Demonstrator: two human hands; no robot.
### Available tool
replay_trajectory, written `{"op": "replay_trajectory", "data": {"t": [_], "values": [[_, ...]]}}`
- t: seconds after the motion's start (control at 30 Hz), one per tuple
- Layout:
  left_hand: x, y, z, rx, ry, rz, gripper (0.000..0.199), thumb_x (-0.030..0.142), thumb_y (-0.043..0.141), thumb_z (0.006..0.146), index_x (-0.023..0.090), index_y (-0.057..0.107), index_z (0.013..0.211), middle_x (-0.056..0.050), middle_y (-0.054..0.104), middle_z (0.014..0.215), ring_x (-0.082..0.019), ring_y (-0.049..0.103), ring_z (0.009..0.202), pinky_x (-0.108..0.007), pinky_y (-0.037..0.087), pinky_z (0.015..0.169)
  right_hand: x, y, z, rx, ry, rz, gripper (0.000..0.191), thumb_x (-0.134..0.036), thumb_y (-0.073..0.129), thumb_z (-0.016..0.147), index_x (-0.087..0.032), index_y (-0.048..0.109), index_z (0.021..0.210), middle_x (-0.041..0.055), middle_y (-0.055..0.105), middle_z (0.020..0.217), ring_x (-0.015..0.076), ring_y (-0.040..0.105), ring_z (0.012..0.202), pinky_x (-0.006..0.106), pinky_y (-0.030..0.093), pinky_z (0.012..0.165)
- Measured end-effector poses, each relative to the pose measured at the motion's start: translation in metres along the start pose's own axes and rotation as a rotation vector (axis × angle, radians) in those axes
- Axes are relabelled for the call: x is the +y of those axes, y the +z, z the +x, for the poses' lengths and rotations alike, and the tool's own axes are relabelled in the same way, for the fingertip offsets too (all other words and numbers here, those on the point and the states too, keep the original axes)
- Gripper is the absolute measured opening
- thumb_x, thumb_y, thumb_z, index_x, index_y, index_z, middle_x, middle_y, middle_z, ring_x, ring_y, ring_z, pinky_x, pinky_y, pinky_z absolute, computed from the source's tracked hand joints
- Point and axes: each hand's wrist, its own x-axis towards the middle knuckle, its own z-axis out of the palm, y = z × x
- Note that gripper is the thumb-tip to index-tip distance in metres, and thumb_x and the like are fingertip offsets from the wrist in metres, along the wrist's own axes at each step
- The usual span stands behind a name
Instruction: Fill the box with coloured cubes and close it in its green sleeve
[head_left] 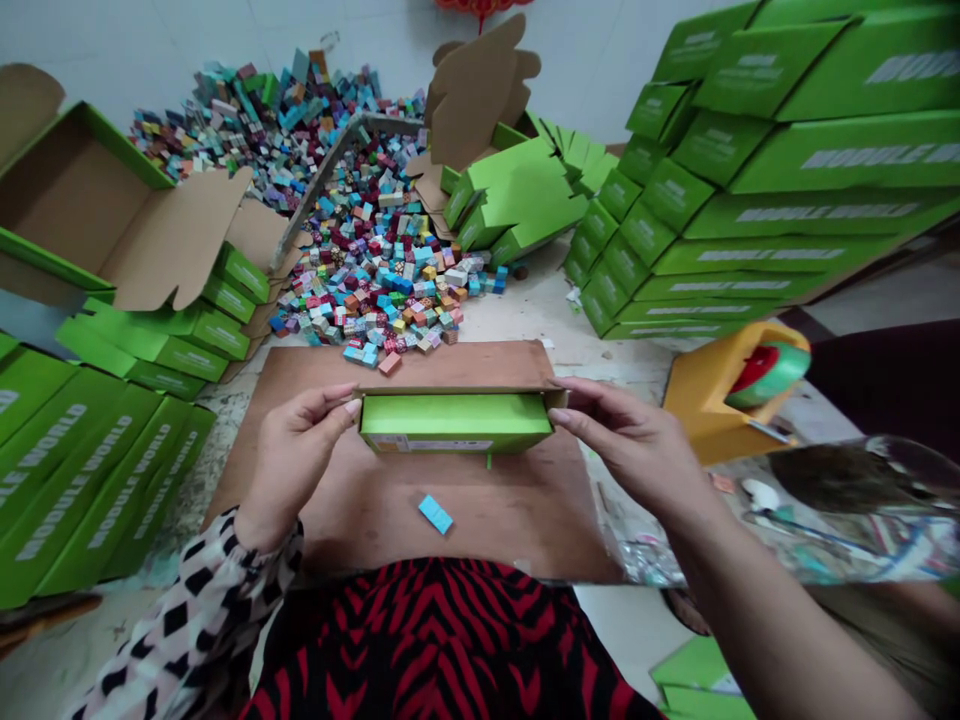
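A long green box (454, 414) stands on the brown board (337, 520) in front of me, its raised cardboard edge along the far side. My left hand (304, 445) pinches the box's left end between thumb and fingers. At the opposite end, my right hand (619, 430) grips the cardboard corner in the same way. The inside of the box is hidden from view. Nearer to me on the board lies a small light blue block (436, 514), touched by neither hand.
Small colored blocks (375, 260) are heaped beyond the board. Green boxes are stacked at right (750, 210) and left (82, 470). An open box (82, 200) stands back left. A yellow tape dispenser (694, 400) sits right of the board, near plastic scraps.
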Motion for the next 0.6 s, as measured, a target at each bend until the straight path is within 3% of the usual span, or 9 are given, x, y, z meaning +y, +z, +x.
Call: {"op": "replay_trajectory", "data": {"t": [0.3,0.6], "values": [[-0.004,0.002,-0.001,0.015,0.027,0.028,0.037,0.042,0.075,0.068,0.016,0.073,0.095,-0.007,0.074,0.084,-0.020,0.067,0.077,-0.032,0.055,0.071,0.001,0.006,-0.010,0.086,-0.016,-0.087,0.032,-0.040,0.066,0.081,-0.029,0.068,0.111,0.0013,0.063,0.086,0.0174,0.058,0.076,0.032,0.047,0.068],[-0.025,-0.002,-0.007,-0.012,0.200,0.155,0.030,0.040,0.066,0.080,0.019,0.069,0.102,-0.007,0.072,0.097,-0.020,0.067,0.087,-0.034,0.055,0.080,0.009,-0.004,-0.011,-0.043,-0.170,-0.145,0.031,-0.035,0.059,0.088,-0.030,0.062,0.118,0.0035,0.061,0.095,0.0175,0.060,0.083,0.033,0.050,0.075]]}}
